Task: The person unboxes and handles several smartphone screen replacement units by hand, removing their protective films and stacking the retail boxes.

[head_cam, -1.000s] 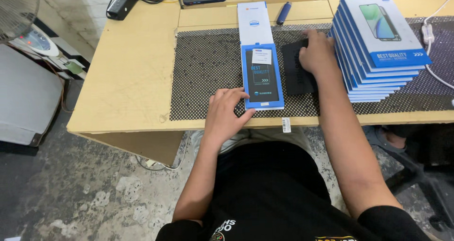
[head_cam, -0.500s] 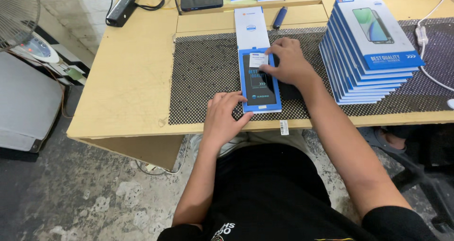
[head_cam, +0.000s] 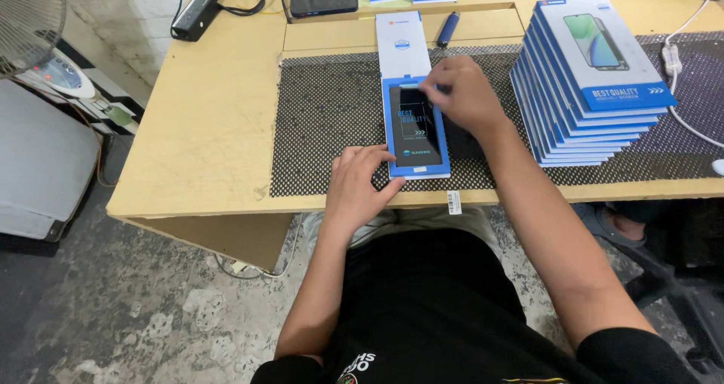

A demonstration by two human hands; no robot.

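A blue tray (head_cam: 417,131) with a dark glass sheet in it lies flat on the black dotted mat (head_cam: 324,128) at the front of my wooden table (head_cam: 204,128), its white lid (head_cam: 401,41) folded away from me. My left hand (head_cam: 360,184) rests spread on the mat, fingertips pressing the tray's near left corner. My right hand (head_cam: 464,97) curls over the tray's far right corner, fingers pinched on the glass's top edge. A tall stack of blue boxes (head_cam: 592,82) stands just right of it. A dark pen (head_cam: 447,28) lies beyond.
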